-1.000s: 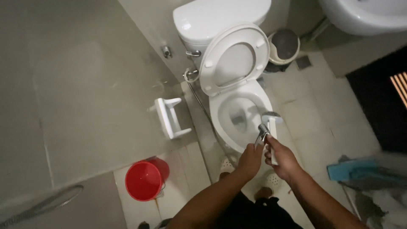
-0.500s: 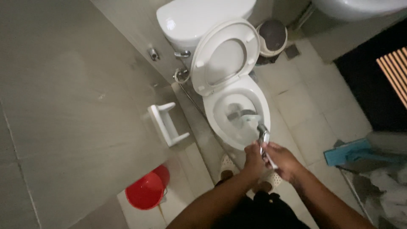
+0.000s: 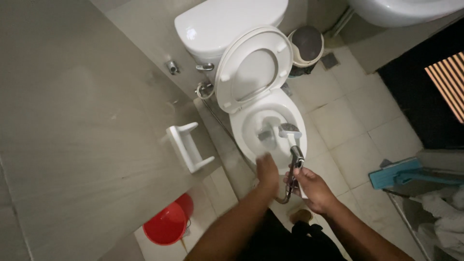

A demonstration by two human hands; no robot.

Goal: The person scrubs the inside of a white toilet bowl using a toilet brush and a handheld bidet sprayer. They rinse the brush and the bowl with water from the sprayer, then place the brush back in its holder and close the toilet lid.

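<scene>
Both hands hover over the toilet bowl — right hand wrapped around a chrome spray nozzle, left hand blurred, grip unreadable — red bucket nearby.

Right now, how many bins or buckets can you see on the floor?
2. A red bucket stands low on the left by the wall; a grey lidded bin sits right of the toilet tank. Others may be hidden out of frame.

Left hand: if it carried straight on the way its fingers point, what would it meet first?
Probably the front rim of the toilet bowl, just beyond the left hand. Depth is unclear, so it may pass above the rim.
</scene>
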